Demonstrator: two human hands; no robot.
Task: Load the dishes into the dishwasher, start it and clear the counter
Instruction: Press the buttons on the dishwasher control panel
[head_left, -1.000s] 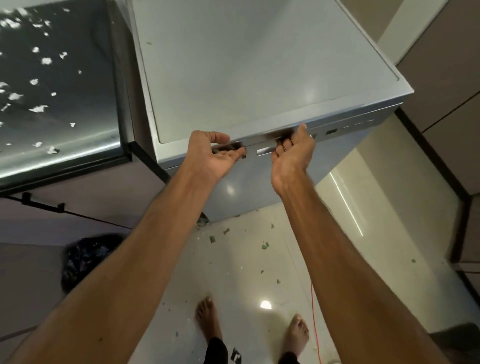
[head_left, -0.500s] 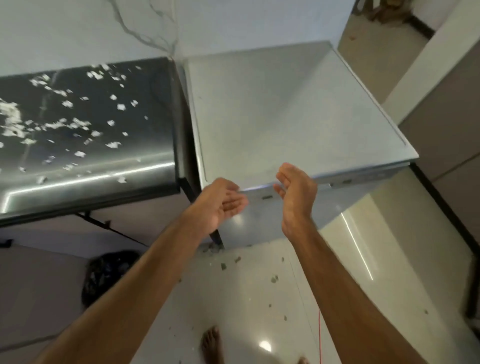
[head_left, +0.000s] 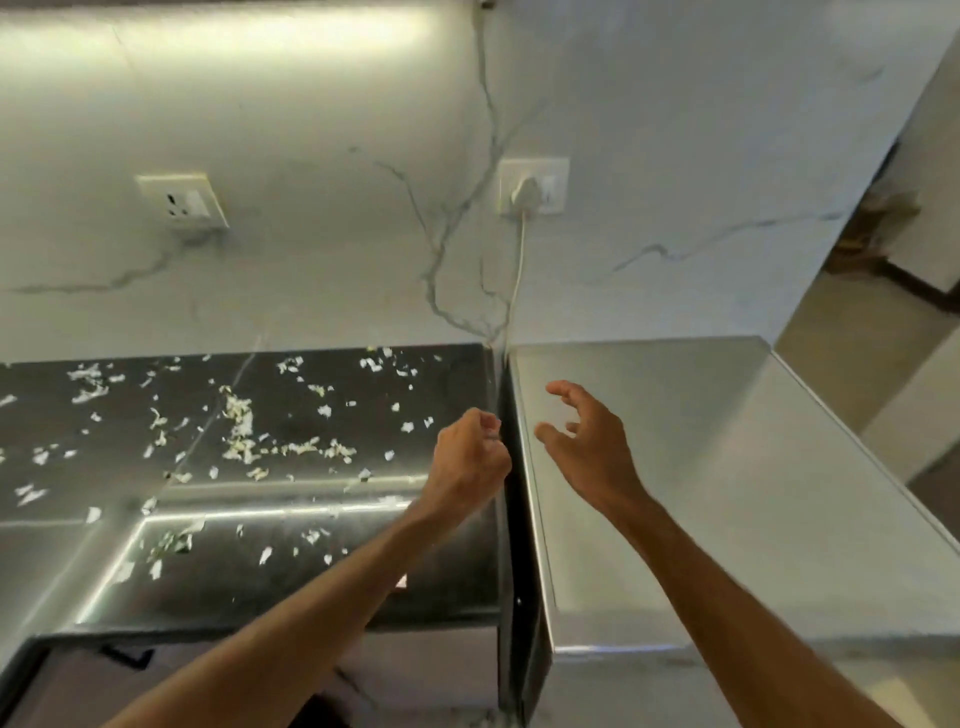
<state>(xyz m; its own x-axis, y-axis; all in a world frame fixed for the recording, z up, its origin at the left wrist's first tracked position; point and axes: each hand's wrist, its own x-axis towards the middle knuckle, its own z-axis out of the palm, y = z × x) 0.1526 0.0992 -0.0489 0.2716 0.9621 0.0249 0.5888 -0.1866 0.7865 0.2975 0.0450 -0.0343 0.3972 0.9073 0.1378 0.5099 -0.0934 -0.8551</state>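
- A second ago both hands gripped the handle strip at the dishwasher's front edge. Half a second ago they had let go and hung just in front of it. Now both are lifted clear, up over its top.
- The view has swung upward: the floor and bare feet are gone, and the marble wall (head_left: 675, 156) with two sockets fills the upper half.
- The left hand (head_left: 470, 457) is curled into a fist with nothing in it. It sits over the gap between the dark surface (head_left: 78, 467) and the dishwasher (head_left: 727, 467).
- The right hand (head_left: 587, 447) is relaxed, fingers spread and gently bent, empty, hovering above the dishwasher's silver top without touching it.
- Both forearms reach in from the bottom edge, well apart at the elbows, closer at the wrists.
- The dishwasher stands right of the surface, against the wall; its front is hardly visible.
- White scraps (head_left: 239, 431) lie scattered over the surface.
- A white plug (head_left: 525, 191) sits in the right socket, and its cable (head_left: 519, 270) drops behind the dishwasher.
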